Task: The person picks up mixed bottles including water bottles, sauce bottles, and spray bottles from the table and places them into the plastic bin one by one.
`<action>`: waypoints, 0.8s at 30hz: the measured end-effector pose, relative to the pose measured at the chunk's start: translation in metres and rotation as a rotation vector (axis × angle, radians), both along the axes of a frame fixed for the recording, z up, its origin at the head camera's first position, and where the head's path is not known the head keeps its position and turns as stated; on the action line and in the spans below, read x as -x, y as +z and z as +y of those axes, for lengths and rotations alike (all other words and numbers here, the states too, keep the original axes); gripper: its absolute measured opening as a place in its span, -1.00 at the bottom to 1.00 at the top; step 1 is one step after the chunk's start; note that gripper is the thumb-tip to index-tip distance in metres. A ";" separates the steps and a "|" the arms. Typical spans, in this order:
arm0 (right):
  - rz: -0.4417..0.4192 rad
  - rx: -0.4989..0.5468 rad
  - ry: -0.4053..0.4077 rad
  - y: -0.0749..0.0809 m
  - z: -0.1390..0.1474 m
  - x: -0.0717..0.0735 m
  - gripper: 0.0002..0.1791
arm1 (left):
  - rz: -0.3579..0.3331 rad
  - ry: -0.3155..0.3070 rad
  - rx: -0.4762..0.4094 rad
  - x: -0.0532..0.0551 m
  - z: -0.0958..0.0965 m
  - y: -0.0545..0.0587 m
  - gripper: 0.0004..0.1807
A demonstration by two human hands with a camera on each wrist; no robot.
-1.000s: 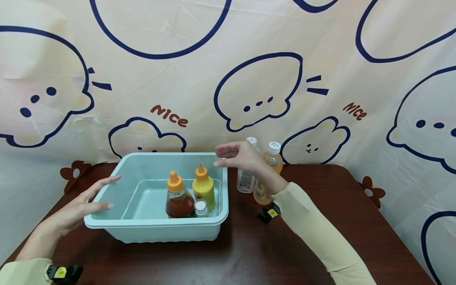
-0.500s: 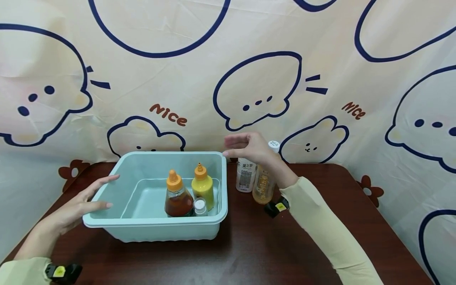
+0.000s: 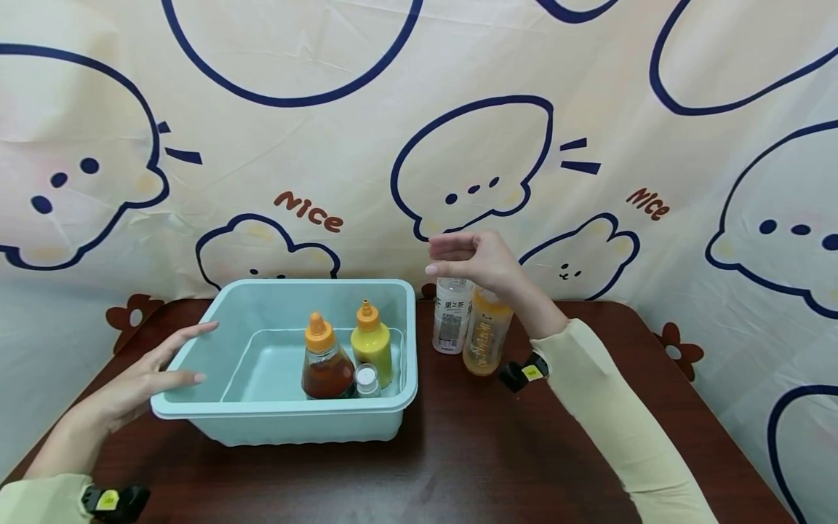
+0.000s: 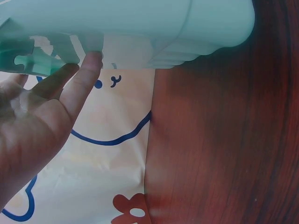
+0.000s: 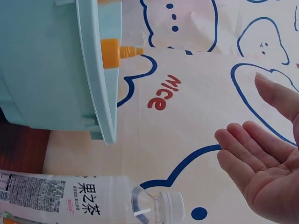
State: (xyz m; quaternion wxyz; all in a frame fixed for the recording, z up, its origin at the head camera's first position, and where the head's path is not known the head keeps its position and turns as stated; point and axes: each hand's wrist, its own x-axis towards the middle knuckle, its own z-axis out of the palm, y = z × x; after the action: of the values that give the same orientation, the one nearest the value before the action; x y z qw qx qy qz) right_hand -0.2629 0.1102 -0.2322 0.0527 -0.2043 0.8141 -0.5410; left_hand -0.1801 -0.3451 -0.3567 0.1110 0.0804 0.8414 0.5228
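A pale blue plastic bin (image 3: 297, 429) sits on the table. My left hand (image 3: 134, 382) holds its left rim, thumb and forefinger over the edge; in the left wrist view other fingertips (image 4: 93, 60) lie against the outer wall. Inside stand an amber squeeze bottle with an orange cap (image 3: 329, 375), a yellow squeeze bottle (image 3: 372, 346) and a small white-capped bottle (image 3: 367, 382). To the bin's right stand a clear drink bottle with a white label (image 3: 450, 320) and an orange drink bottle (image 3: 486, 335). My right hand (image 3: 481, 258), holding nothing, is raised over these two, overlapping their tops.
The dark wooden table (image 3: 458, 466) spreads in front and to the right. A cream cloth with cartoon drawings (image 3: 366, 145) hangs behind and along both sides. Each wrist wears a small black camera (image 3: 524, 371).
My right hand has moved right and up from the bin's far right corner to over the drink bottles. The left hand, bin and bottles have stayed in place.
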 end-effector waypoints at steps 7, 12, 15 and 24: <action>0.044 0.001 -0.030 0.002 0.012 0.003 -0.48 | 0.001 0.003 -0.001 0.000 0.000 0.000 -0.22; 0.047 -0.015 -0.059 0.005 0.021 0.006 -0.46 | -0.009 0.004 -0.003 0.000 -0.001 0.000 -0.23; 0.031 -0.020 -0.076 0.006 0.027 0.007 -0.45 | -0.009 0.005 0.001 0.000 -0.001 0.000 -0.24; 0.022 -0.028 -0.131 0.007 0.045 0.007 -0.42 | -0.003 0.008 -0.008 0.000 0.000 -0.001 -0.23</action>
State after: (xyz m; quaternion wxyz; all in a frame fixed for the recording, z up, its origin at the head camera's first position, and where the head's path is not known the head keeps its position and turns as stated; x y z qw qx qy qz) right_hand -0.2702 0.1556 -0.2250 0.0112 -0.1558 0.8337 -0.5297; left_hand -0.1800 -0.3454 -0.3574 0.1098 0.0764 0.8394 0.5268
